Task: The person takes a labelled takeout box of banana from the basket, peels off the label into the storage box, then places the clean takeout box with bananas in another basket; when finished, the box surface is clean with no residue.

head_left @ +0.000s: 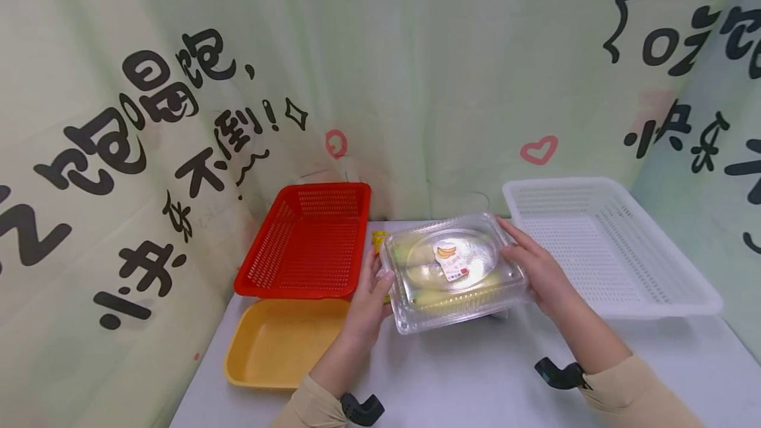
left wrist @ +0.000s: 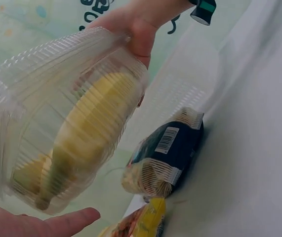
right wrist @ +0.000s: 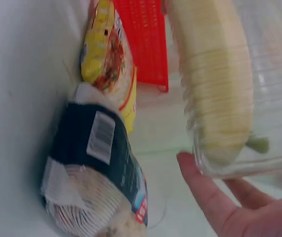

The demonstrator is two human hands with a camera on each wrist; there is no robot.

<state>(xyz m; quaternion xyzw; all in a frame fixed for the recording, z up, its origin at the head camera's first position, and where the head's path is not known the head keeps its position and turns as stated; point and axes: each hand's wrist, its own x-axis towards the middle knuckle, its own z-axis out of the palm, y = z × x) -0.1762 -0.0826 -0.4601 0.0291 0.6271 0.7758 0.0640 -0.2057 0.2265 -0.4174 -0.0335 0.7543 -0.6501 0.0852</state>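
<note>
From afar I'm watching a clear banana box being held left of the white basket.
The right hand is gripping the basket-side end, the left hand loosely curling round the other, probably supporting so wide a shell evenly.

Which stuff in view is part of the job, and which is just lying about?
In the job:
- clear container with bananas
- right hand, gripping its right end
- left hand, at its left end

Apparently just lying about (untouched; baskets and tray might yet matter):
- red basket
- yellow tray
- white basket
- yellow packet
- dark-labelled pack
</note>
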